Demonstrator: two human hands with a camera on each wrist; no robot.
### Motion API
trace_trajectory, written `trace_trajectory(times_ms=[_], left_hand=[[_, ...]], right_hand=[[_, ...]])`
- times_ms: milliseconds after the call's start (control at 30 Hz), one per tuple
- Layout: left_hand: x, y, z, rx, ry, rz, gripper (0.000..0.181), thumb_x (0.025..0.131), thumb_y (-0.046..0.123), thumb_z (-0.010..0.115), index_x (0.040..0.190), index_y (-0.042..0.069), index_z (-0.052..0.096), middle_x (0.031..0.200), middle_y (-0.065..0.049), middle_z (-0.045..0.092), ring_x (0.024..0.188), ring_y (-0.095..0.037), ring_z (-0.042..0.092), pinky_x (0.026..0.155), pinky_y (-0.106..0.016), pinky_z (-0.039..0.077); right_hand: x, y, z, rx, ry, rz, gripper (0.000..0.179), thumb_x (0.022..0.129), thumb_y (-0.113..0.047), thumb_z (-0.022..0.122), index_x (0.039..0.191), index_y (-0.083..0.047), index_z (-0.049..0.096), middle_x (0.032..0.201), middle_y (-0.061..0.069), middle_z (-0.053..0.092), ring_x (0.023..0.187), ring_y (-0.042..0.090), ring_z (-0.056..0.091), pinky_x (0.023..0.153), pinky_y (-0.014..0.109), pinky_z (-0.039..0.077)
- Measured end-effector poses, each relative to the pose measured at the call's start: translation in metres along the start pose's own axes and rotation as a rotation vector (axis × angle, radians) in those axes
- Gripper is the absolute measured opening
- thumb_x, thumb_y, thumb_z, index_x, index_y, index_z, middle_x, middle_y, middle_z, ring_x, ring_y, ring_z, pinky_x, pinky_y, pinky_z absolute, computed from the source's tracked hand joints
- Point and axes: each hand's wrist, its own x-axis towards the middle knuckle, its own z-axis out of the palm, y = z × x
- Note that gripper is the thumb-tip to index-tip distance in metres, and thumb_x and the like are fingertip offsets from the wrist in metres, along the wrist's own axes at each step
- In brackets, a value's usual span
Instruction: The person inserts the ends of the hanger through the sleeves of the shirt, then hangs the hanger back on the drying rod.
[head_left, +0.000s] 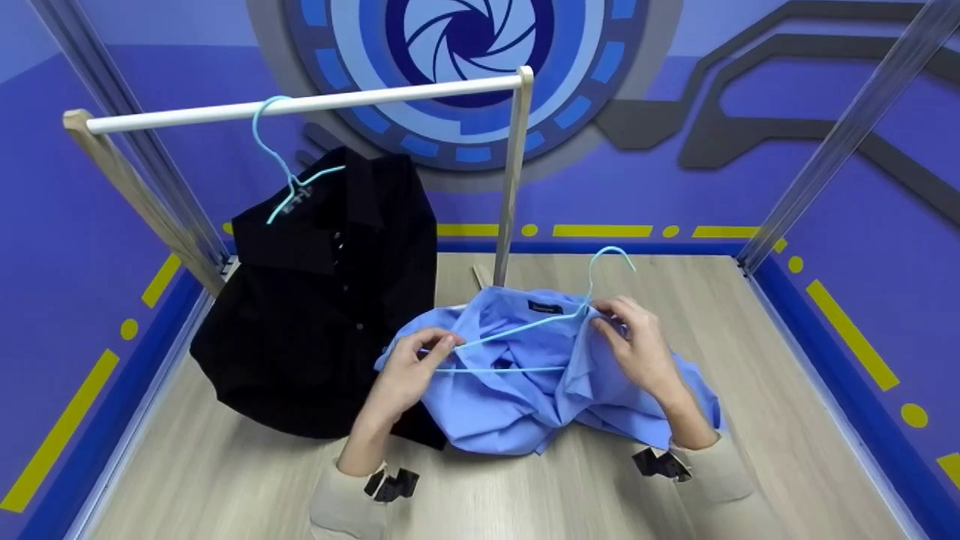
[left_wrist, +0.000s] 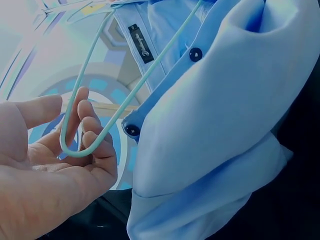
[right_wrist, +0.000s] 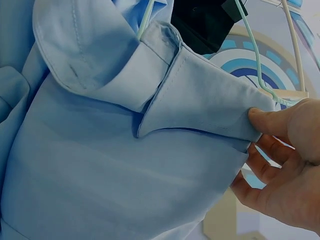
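Observation:
A light blue button shirt lies bunched on the table, its dark neck label visible inside the collar. A thin mint-green hanger is partly inside the shirt, its hook standing up above the collar. My left hand holds the hanger's rounded left end, fingers curled behind it in the left wrist view. That end shows outside the cloth, beside the buttoned front edge. My right hand pinches the shirt's collar beside the hanger's neck, thumb in front and fingers behind. The hanger's right end is hidden by cloth.
Left of the shirt, a black shirt hangs on a similar mint-green hanger from the white rail of a wooden-legged rack. The rack's right leg stands behind the blue shirt. Blue patterned walls enclose the wood-grain table.

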Motion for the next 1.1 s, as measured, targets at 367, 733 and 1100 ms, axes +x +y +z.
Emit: trace_trajectory(times_ms=[367, 733, 1100], left_hand=[[0.01, -0.008, -0.007, -0.069, 0.111, -0.088, 0.018, 0.103, 0.008, 0.062, 0.111, -0.005, 0.073, 0.107, -0.019, 0.069, 0.093, -0.027, 0.06, 0.079, -0.025, 0.046], [0.016, -0.019, -0.005, -0.003, 0.092, -0.069, 0.02, 0.098, 0.0, 0.066, 0.115, -0.009, 0.069, 0.113, -0.02, 0.069, 0.103, -0.032, 0.064, 0.09, -0.034, 0.05], [0.02, -0.023, 0.001, 0.039, 0.054, -0.032, 0.024, 0.096, 0.003, 0.07, 0.114, -0.012, 0.068, 0.106, -0.017, 0.07, 0.098, -0.03, 0.068, 0.088, -0.034, 0.055]], right_hand=[[-0.001, 0.001, -0.007, 0.01, 0.0, 0.009, 0.019, 0.092, 0.015, 0.067, 0.106, 0.004, 0.072, 0.1, 0.009, 0.07, 0.089, 0.029, 0.065, 0.082, 0.018, 0.047], [0.001, -0.01, -0.007, 0.015, 0.042, 0.039, 0.02, 0.09, 0.019, 0.066, 0.104, 0.006, 0.072, 0.096, 0.015, 0.07, 0.086, 0.025, 0.065, 0.078, 0.02, 0.048], [0.01, -0.044, -0.016, 0.029, 0.038, 0.021, 0.018, 0.088, 0.024, 0.064, 0.101, 0.013, 0.069, 0.093, 0.021, 0.068, 0.083, 0.034, 0.064, 0.078, 0.02, 0.048]])
